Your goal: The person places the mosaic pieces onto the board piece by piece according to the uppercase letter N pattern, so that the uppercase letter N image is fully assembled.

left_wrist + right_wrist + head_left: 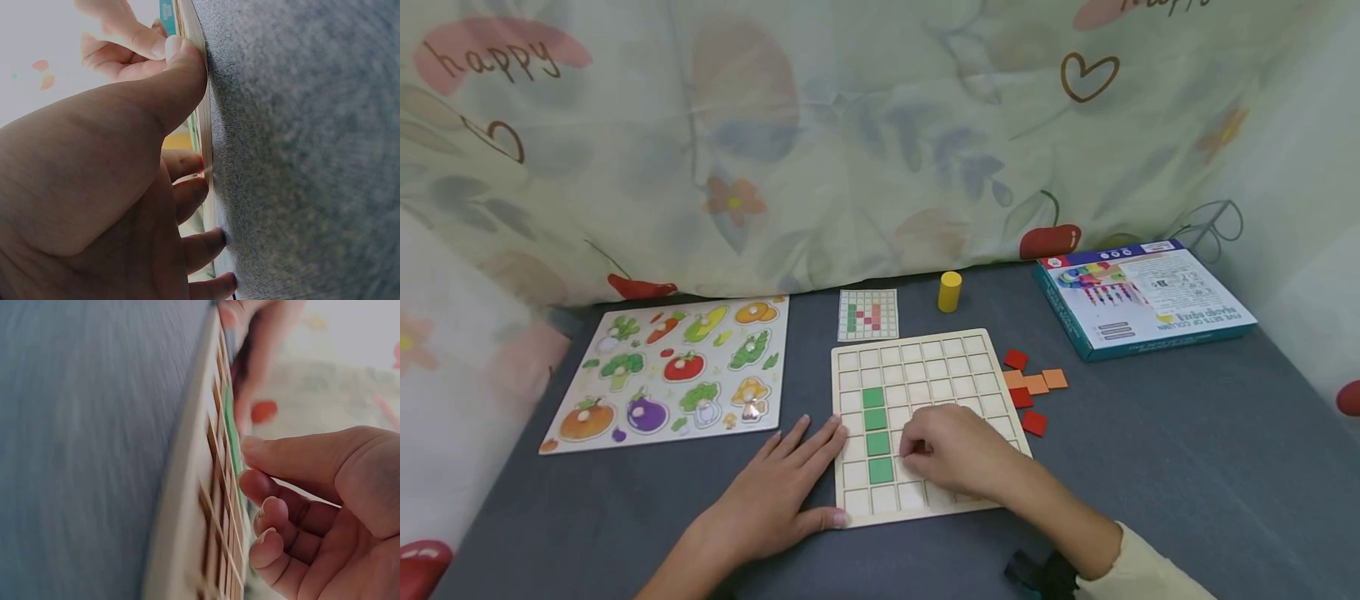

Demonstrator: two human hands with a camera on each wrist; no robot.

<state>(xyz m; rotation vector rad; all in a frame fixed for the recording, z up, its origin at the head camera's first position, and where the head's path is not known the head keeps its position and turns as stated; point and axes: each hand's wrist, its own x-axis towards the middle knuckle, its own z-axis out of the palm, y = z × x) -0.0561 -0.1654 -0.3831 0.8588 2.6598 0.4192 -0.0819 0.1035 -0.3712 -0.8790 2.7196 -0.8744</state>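
A square wooden grid board [891, 510] lies on the dark tabletop, with several green square tiles [878, 444] in one column at its left. My left hand [775, 492] is spread flat beside the board, thumb and fingertips touching its left edge; the left wrist view shows the thumb [181, 75] against the rim. Over the board, just right of the green tiles, is my right hand [958, 446] with curled fingers. In the right wrist view its thumb and index fingertips are close together near the green tiles [232, 431]; no piece shows between them.
Red tiles [1034, 423] and orange tiles [1054, 379] lie right of the board. Behind it are a small pattern card [868, 317] and a yellow cylinder [950, 292]. A vegetable puzzle board [662, 400] lies left; a flat box [1150, 300] is at back right, before a patterned curtain [850, 167].
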